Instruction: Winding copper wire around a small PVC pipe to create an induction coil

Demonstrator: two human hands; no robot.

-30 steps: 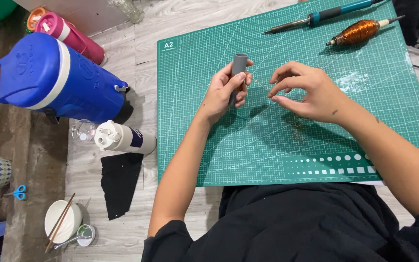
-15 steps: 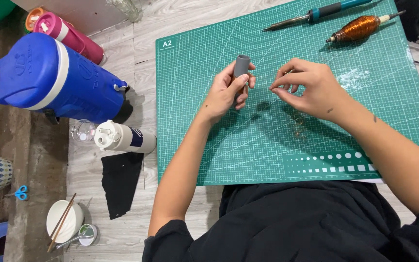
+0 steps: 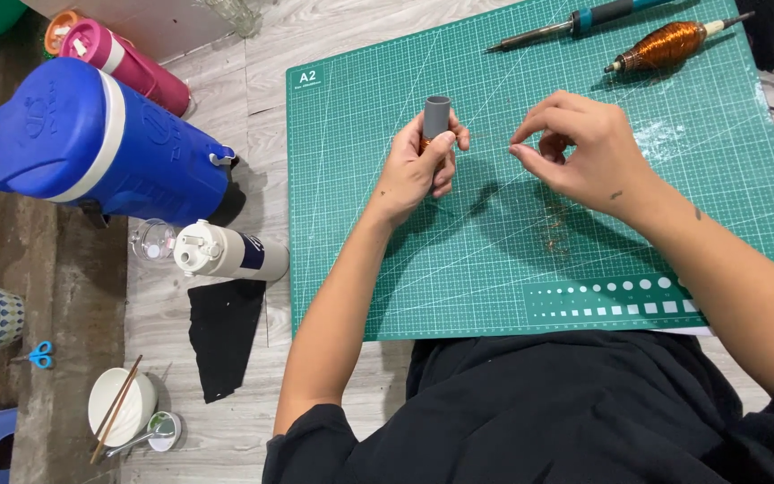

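Observation:
My left hand [image 3: 416,166] grips a short grey tube [image 3: 436,115] held upright over the green cutting mat [image 3: 494,260]; copper wire winding shows on the tube just below my thumb. To its right, my right hand [image 3: 580,154] pinches a very thin copper wire between thumb and forefinger, and the strand runs toward the tube. A loose tangle of copper wire [image 3: 555,229] lies on the mat under my right wrist.
A spool of copper wire [image 3: 669,45] and a soldering iron [image 3: 575,22] lie at the mat's far edge. Left of the mat stand a blue jug [image 3: 105,143], a pink bottle [image 3: 123,58], a white bottle [image 3: 226,253], a black cloth [image 3: 221,333], bowls and small scissors [image 3: 39,355].
My right hand has lifted from the mat up to the level of the tube and closed in on it. My left hand keeps the tube upright and has barely shifted.

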